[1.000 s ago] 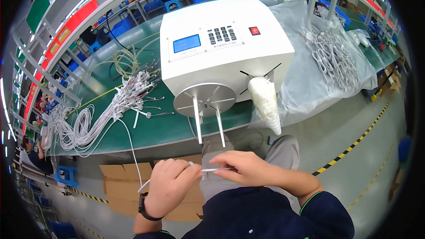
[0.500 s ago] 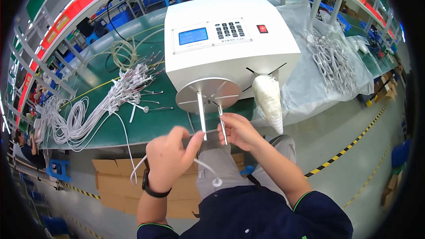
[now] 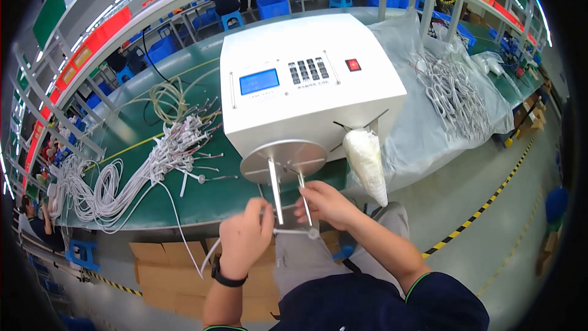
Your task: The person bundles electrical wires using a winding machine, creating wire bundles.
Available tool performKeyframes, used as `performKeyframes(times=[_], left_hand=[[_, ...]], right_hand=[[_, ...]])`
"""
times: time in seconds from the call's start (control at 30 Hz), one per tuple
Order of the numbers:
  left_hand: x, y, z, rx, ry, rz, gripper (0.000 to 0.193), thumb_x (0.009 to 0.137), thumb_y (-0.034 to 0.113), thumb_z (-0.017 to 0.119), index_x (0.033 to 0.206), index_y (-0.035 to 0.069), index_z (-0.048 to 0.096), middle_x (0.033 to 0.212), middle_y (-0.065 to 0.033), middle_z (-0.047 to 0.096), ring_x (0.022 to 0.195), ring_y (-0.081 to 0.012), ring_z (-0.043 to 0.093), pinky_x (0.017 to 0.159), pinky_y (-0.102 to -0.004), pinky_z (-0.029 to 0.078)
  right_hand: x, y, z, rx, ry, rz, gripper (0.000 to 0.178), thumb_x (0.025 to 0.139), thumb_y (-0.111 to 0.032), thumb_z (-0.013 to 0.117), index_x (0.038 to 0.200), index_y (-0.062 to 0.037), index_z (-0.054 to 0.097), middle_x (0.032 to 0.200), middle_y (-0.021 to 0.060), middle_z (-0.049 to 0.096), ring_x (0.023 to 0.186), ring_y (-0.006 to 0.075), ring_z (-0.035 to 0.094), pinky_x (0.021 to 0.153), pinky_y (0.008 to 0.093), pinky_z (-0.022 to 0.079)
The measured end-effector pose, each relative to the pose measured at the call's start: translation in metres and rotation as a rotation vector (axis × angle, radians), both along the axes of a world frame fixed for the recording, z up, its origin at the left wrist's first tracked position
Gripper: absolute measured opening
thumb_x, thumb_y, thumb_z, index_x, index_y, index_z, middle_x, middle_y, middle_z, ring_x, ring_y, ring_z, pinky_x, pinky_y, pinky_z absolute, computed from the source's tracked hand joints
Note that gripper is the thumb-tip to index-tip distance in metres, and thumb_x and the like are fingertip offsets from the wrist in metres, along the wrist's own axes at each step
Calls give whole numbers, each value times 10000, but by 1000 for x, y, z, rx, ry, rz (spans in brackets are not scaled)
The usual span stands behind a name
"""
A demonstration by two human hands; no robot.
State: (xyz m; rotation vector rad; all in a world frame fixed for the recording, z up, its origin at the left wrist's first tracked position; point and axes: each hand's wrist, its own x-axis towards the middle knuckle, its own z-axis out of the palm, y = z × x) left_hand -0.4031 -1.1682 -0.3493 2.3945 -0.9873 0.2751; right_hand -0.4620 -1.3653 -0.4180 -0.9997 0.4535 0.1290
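My left hand (image 3: 247, 236) is closed on a white cable (image 3: 293, 232). A short length of it sticks out to the right and ends in a small round pale plug (image 3: 313, 233). On its other side the cable loops down and back up to the bundle on the table. With thumb and fingers, my right hand (image 3: 329, 205) grips the right metal rod (image 3: 302, 185). That rod and a thicker left rod (image 3: 275, 193) stand out from a round metal disc (image 3: 254, 165) on the front of a white winding machine (image 3: 300, 43) with keypad and blue screen.
White cables (image 3: 131, 193) lie bundled on the green table (image 3: 208, 193) at left. A cone wrapped in whitish film (image 3: 365, 162) juts from the machine's right front. Coiled grey cables (image 3: 456, 98) rest on plastic sheeting (image 3: 404, 147) at right. Flattened cardboard (image 3: 168, 276) covers floor below.
My left hand has turned and moved right toward the rods, bringing the cable's plug end up below the right rod. My right hand stays on that rod. The view has tilted slightly.
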Motion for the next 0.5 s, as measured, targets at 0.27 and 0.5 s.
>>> performKeyframes(times=[0.27, 0.5], left_hand=[[-9, 44, -31, 98, 259, -388, 201, 839, 301, 723, 841, 100, 713, 715, -86, 628, 675, -276, 640, 577, -365, 492], [-28, 32, -66, 114, 470, -483, 213, 842, 311, 724, 823, 99, 727, 720, -73, 621, 709, -284, 649, 621, -372, 521]], right_hand=[[-19, -93, 135, -1731, -542, -56, 364, 873, -75, 582, 1236, -75, 590, 892, 163, 661, 800, 324, 647, 706, 402, 517], [42, -130, 186, -2014, -276, 256, 396, 857, -98, 545, 1249, -122, 593, 745, 130, 672, 663, 317, 655, 623, 420, 519]])
